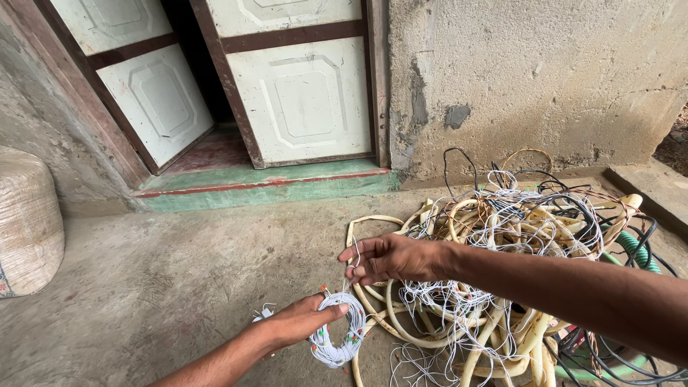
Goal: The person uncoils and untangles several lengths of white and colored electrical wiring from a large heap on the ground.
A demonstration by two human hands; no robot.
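My left hand grips a small coil of thin white wire with tiny orange and green bulbs on it, low over the concrete floor. My right hand reaches in from the right, just above the coil, and pinches a strand of the same white wire between thumb and fingers. That strand runs down to the coil and back into a tangled heap of cables on the right.
The heap mixes thick cream hoses, black cables, loose white wire and a green hose. A white panelled double door stands ajar above a green step. A woven sack sits at the left. A rough plastered wall is behind.
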